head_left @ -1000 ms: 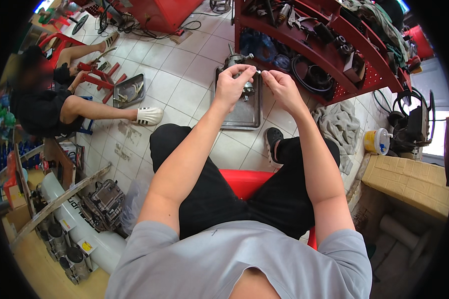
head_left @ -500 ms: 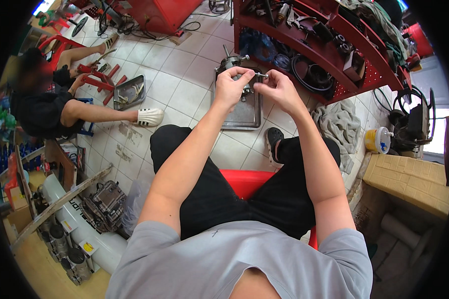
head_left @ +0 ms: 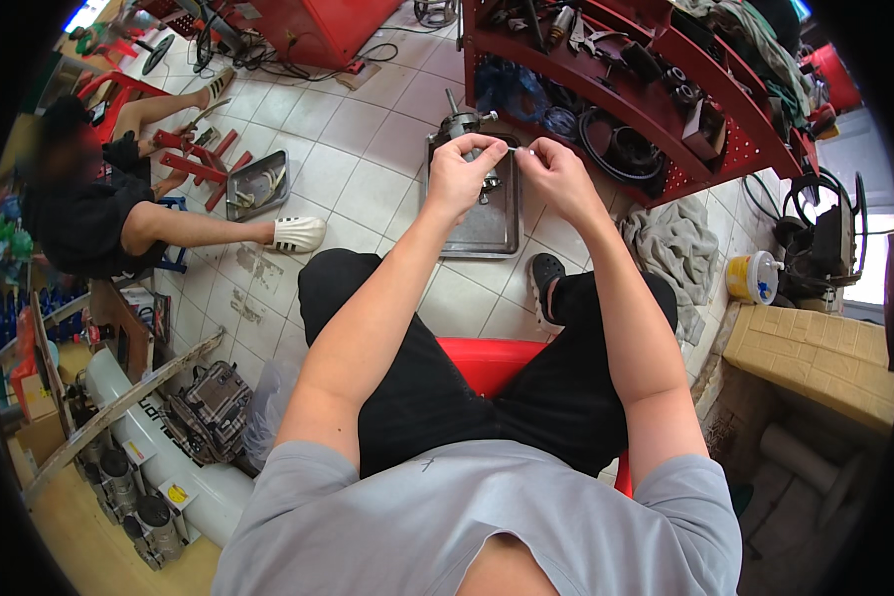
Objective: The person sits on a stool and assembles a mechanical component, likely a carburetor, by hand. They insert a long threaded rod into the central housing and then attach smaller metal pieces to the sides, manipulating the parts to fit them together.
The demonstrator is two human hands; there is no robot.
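Observation:
Out in front of me, both hands meet above a grey metal tray (head_left: pixel 512 236) on the floor. My left hand (head_left: pixel 459 177) pinches a small, thin, bolt-like metal piece (head_left: pixel 513 150) between thumb and forefinger. Only a short bit of it shows in the gap. My right hand (head_left: pixel 558 181) is closed at the other end of this piece, its fingertips pressed together. Its exact shape is hidden by the fingers. Behind my left hand, a metal mechanical part (head_left: pixel 459 123) with a protruding rod rests in the tray, partly covered.
A red tool rack (head_left: pixel 700 164) with tools and belts stands ahead right. At the left, a seated person (head_left: pixel 89 214) works over a red stool (head_left: pixel 197 162) and another tray (head_left: pixel 258 211). A crumpled cloth (head_left: pixel 673 248), a white bucket (head_left: pixel 753 279) and a cardboard box (head_left: pixel 815 358) lie right.
My right hand's fingers have closed in round the thin piece's end, and less of it shows now. My left hand stays in place. The seated person's hands have shifted slightly lower.

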